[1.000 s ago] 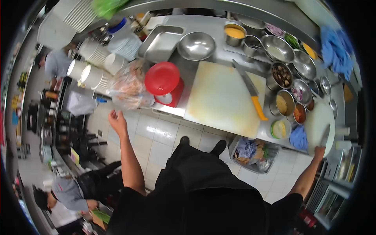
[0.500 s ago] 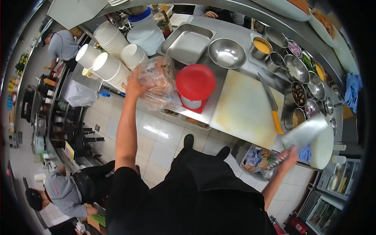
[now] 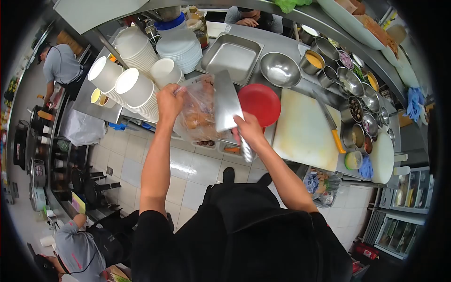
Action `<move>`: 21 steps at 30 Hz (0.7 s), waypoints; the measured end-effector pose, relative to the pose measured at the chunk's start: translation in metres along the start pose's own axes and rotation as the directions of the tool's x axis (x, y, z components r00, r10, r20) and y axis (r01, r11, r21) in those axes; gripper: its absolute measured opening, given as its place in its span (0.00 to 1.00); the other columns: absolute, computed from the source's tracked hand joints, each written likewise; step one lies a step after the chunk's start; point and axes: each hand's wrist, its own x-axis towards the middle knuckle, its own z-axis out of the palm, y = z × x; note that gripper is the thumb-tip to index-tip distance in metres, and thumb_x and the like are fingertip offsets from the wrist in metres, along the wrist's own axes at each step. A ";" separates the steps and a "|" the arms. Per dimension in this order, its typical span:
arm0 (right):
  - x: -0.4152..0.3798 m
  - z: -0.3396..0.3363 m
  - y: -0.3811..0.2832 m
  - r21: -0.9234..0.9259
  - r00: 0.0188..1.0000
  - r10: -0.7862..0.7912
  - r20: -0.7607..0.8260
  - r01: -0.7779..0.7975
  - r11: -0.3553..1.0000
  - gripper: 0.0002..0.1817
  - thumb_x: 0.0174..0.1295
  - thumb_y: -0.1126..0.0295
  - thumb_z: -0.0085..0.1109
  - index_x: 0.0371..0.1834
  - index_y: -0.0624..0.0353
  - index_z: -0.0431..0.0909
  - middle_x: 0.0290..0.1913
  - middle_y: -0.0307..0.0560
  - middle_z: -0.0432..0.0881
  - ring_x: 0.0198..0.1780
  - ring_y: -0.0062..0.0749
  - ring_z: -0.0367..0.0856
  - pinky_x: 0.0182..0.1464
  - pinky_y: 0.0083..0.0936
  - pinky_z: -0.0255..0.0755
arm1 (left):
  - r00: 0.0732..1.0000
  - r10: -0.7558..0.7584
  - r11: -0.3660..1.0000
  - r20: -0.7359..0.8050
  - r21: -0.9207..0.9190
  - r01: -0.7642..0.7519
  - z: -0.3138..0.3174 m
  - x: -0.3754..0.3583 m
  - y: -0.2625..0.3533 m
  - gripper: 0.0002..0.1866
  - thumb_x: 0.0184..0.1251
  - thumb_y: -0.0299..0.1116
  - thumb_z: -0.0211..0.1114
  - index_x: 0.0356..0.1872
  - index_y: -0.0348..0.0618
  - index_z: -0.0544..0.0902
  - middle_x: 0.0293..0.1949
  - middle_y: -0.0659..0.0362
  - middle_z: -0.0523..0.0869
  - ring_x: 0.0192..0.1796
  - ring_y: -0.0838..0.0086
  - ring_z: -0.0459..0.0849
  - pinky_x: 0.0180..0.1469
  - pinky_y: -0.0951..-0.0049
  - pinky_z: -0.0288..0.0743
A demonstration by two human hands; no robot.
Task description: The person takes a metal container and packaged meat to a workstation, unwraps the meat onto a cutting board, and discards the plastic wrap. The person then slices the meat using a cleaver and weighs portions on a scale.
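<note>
My left hand (image 3: 170, 99) is closed on the upper left part of a clear plastic bag (image 3: 195, 105) with orange-brown food inside. In my right hand (image 3: 250, 129) is a metal cleaver (image 3: 227, 96), gripped by its silvery handle, which points down toward me. The broad blade stands at the bag's right side and overlaps it in this view. Just behind the blade, a round red scale pan (image 3: 260, 105) sits on the counter. Farther right lies a white cutting board (image 3: 303, 134) with a yellow-handled knife (image 3: 331, 122) along its right edge.
Stacks of white paper tubs (image 3: 136, 89) and plastic lids (image 3: 178, 49) stand at the left. A steel tray (image 3: 232, 56) and a steel bowl (image 3: 280, 69) are behind the scale. Several ingredient containers (image 3: 354, 110) line the right. Below the board is a bin (image 3: 324, 185). Co-workers (image 3: 68, 66) work nearby.
My right hand has brought the cleaver from the far right over to the bag. My left hand, spread on the bag before, now grips its plastic. The scale pan appears farther right.
</note>
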 end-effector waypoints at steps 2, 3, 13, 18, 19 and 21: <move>0.038 0.021 -0.001 -0.041 0.998 -0.032 -0.056 0.030 0.999 0.12 0.70 0.65 0.47 0.32 0.62 0.68 0.18 0.43 0.73 0.13 0.27 0.70 0.15 0.29 0.65 | 1.000 -0.028 0.999 0.010 -0.041 0.028 0.001 0.000 0.001 0.11 0.57 0.34 0.71 0.30 0.34 0.85 0.26 0.48 0.83 0.26 0.59 0.81 0.32 0.66 0.73; 0.047 0.032 -0.006 -0.087 0.996 -0.053 -0.076 0.047 0.995 0.13 0.70 0.64 0.47 0.31 0.62 0.68 0.18 0.43 0.73 0.13 0.27 0.70 0.16 0.28 0.65 | 1.000 -0.031 0.999 -0.003 -0.040 0.031 0.004 0.001 -0.002 0.11 0.57 0.34 0.71 0.30 0.34 0.85 0.26 0.48 0.83 0.26 0.59 0.81 0.32 0.66 0.73; -0.029 0.015 -0.002 -0.315 0.999 -0.009 0.042 0.021 0.949 0.13 0.70 0.67 0.43 0.40 0.66 0.73 0.14 0.42 0.71 0.10 0.28 0.70 0.17 0.26 0.64 | 0.980 -0.186 0.961 -0.073 -0.221 0.166 -0.021 -0.013 -0.020 0.08 0.55 0.32 0.71 0.31 0.36 0.86 0.25 0.48 0.82 0.26 0.60 0.79 0.31 0.66 0.72; 0.057 0.047 -0.017 -0.200 0.994 0.016 0.112 0.006 0.980 0.12 0.70 0.64 0.47 0.33 0.62 0.68 0.15 0.39 0.70 0.12 0.24 0.69 0.16 0.26 0.65 | 0.997 -0.036 0.982 -0.066 -0.185 0.023 -0.016 -0.004 -0.013 0.10 0.57 0.34 0.71 0.31 0.36 0.86 0.25 0.50 0.83 0.25 0.64 0.78 0.30 0.68 0.72; 0.058 0.051 -0.013 -0.325 0.981 0.017 0.192 0.047 0.944 0.12 0.70 0.64 0.47 0.34 0.63 0.70 0.15 0.41 0.72 0.12 0.25 0.70 0.17 0.27 0.65 | 0.989 -0.076 0.978 -0.129 -0.203 0.049 -0.018 -0.005 -0.018 0.11 0.59 0.34 0.70 0.32 0.35 0.86 0.26 0.52 0.84 0.26 0.70 0.78 0.31 0.71 0.71; 0.034 0.032 -0.010 -0.488 0.868 0.227 0.442 0.020 0.873 0.12 0.70 0.64 0.48 0.37 0.63 0.73 0.16 0.41 0.74 0.12 0.25 0.70 0.17 0.27 0.66 | 0.972 -0.130 0.973 -0.198 -0.212 0.087 -0.028 -0.010 -0.032 0.12 0.61 0.35 0.69 0.33 0.34 0.86 0.27 0.55 0.85 0.28 0.75 0.77 0.32 0.74 0.70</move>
